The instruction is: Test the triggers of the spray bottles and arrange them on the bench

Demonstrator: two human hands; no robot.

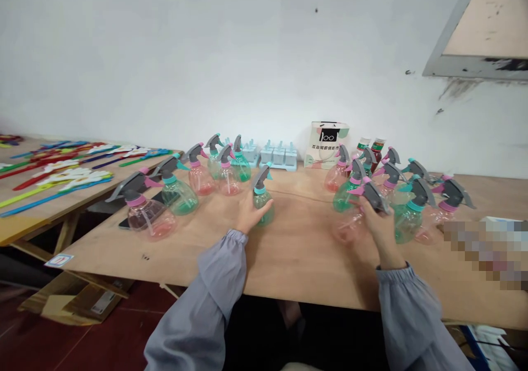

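My left hand (249,215) is wrapped round a green spray bottle (263,196) with a grey trigger, which stands upright on the wooden table (297,255). My right hand (377,222) grips a clear pink spray bottle (350,225) by its neck, under a grey and pink trigger head (371,193); the bottle is tilted just above the table. Several more pink and green spray bottles stand in two groups, one to the left (181,192) and one to the right (408,206) of my hands.
Pale blue moulds (279,155) and a printed box (326,144) stand against the white wall. A second table at the left (25,217) carries several coloured flat sticks. Cardboard (70,299) lies on the red floor. A blurred patch covers the right table edge.
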